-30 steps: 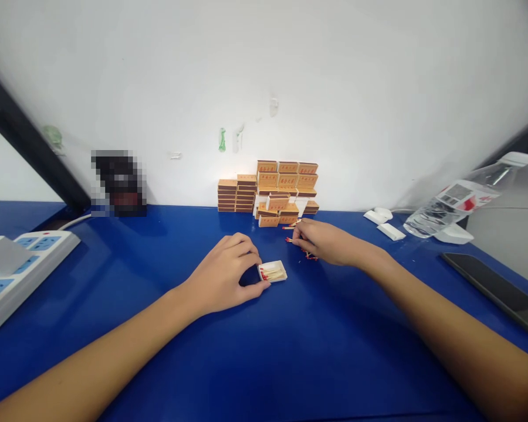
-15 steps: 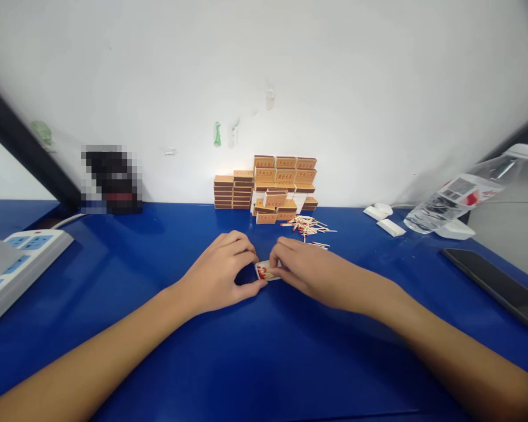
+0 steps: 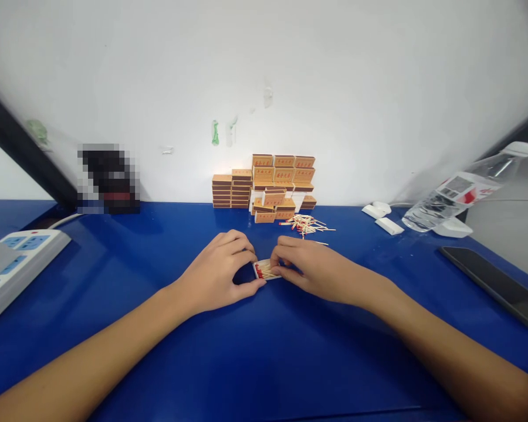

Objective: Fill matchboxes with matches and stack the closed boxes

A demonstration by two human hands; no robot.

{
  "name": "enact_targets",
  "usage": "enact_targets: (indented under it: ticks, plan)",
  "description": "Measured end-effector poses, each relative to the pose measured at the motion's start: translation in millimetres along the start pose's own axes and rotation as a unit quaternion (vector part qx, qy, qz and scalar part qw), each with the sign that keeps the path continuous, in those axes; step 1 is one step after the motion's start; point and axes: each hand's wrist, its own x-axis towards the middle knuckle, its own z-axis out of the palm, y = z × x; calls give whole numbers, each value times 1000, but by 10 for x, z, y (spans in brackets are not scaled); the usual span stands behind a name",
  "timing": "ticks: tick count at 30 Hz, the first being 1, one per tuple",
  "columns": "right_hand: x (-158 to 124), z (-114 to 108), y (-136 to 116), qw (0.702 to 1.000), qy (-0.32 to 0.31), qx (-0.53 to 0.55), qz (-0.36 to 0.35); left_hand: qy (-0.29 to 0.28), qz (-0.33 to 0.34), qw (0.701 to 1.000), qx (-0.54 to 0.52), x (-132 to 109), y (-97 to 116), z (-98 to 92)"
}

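A small white matchbox tray (image 3: 268, 278) lies on the blue table, with red-tipped matches (image 3: 263, 270) inside it. My left hand (image 3: 222, 271) grips the tray's left end between thumb and fingers. Over the tray's right part, my right hand (image 3: 310, 265) has its fingertips pinched down among the matches; whether a match sits between them is hidden. Just beyond my right hand is a loose pile of matches (image 3: 307, 224). Behind it, orange-brown matchboxes (image 3: 284, 174) are stacked against the white wall.
A power strip (image 3: 26, 264) stands at the left, near a dark blurred object (image 3: 114, 181). On the right are a tilted plastic bottle (image 3: 457, 190), white plastic pieces (image 3: 389, 225) and a black phone (image 3: 495, 284).
My right fingertips have shifted slightly within the tray, and more of the matches show. My left hand keeps its hold. The whole view has moved a little.
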Motion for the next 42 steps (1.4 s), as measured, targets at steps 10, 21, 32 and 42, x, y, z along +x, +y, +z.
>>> enact_targets:
  ticks: [10,21,32,42]
  plan:
    - [-60,-261,363,1000,12,8,28,21,2,1000,-1,3,9,-11]
    - [-43,-162,393,999,-4,1,53,19,-14,1000,2,3,22,26]
    - [-2,-138,383,995,99,9,29,71,17,997,36,5,7,8]
    - [73,-123,166,927,174,318,96,77,0,996,35,9,6,0]
